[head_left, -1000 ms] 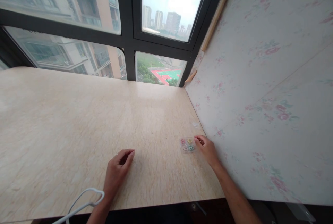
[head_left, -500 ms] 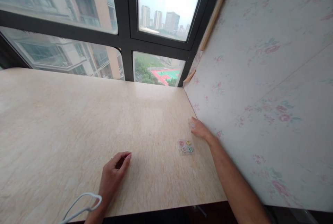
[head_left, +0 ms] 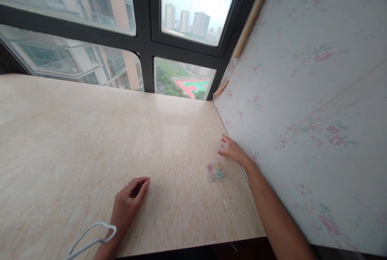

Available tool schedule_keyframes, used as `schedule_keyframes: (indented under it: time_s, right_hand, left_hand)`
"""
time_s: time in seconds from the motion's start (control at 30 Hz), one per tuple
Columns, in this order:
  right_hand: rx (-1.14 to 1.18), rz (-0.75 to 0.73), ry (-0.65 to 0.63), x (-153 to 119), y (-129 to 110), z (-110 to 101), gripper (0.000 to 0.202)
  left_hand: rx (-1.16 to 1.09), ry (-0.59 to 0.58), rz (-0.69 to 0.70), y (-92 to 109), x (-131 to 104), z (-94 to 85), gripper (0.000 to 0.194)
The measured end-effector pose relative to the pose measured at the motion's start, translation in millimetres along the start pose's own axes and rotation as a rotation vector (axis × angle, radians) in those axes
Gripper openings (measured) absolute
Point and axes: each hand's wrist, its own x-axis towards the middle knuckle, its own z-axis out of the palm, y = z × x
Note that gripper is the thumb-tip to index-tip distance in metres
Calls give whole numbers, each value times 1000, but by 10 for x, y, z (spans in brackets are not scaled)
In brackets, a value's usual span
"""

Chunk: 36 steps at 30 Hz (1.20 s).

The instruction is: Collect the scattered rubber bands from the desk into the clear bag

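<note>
A small clear plastic box (head_left: 215, 171) lies on the pale marble-patterned sill, with pink, yellow, white and green rings in its compartments. Beyond it, close to the wall, my right hand (head_left: 231, 149) is open, thumb and fingers apart. A faint clear piece (head_left: 224, 146) shows between those fingers; its outline is hard to make out. My left hand (head_left: 133, 195) rests on the sill, left of the box and apart from it. Its thumb and fingertips meet in a pinch, and whatever may be between them is hidden.
The marble-patterned sill (head_left: 90, 143) runs up to the dark window frame (head_left: 145, 50). A floral-papered wall (head_left: 302, 102) bounds the right side. At the lower left, a white cord loop (head_left: 93, 240) hangs in front of my left wrist. The sill's near edge shows at the bottom.
My right hand's thumb and fingers have parted from around the clear piece by the wall. My left hand keeps its pinch, and the box stays on the sill.
</note>
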Motion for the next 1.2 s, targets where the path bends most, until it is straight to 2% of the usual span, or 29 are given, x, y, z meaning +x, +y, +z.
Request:
schedule_keyframes:
  time_s: [0.07, 0.13, 0.2, 0.23, 0.3, 0.4, 0.53, 0.63, 0.73, 0.87, 0.9, 0.97, 1.07, 1.2]
  right_hand:
    - [263, 17, 30, -90, -152, -28, 87]
    - [735, 32, 36, -239, -343, -86, 85]
    - [1232, 27, 10, -444, -544, -164, 72]
    - [1435, 41, 36, -558, -638, -205, 70]
    - [1743, 92, 41, -780, -799, -276, 62]
    - [2047, 162, -59, -1022, -959, -342, 62]
    - [2143, 245, -217, -1134, -1066, -352, 60]
    - [2161, 292, -300, -1148, -1096, -278, 62]
    - [2197, 367, -388, -1161, -1091, -125, 61]
    - [2188, 452, -485, -1223, -1105, 85, 59]
    - [2169, 446, -490, -1249, -1122, 120, 59]
    - [2119, 400, -479, -1310, -1170, 164, 58]
    - [2038, 304, -473, -1399, -1230, 187, 57]
    - [1923, 221, -441, -1474, -1193, 188, 55]
  left_hand:
    - [2, -1, -2, 2, -2, -2, 29]
    - [5, 0, -2, 2, -3, -2, 30]
    - [10, 6, 2, 4, -4, -1, 30]
    - [13, 4, 1, 6, -4, 0, 30]
    - [18, -5, -7, 12, -6, 0, 30]
    - [30, -16, -13, 22, -10, -1, 30]
    - [48, -26, -8, 48, -16, 15, 30]
    - [26, -15, -24, 156, -44, 77, 31]
    - [6, -26, 52, 416, -113, 196, 29]
    - [-35, -144, 289, 879, -208, 399, 21]
    - [-45, -172, 334, 975, -219, 450, 25]
    - [-55, -232, 410, 1110, -222, 547, 46]
    - [-56, -317, 480, 1192, -194, 660, 71]
    - [-69, -385, 537, 1211, -162, 746, 62]
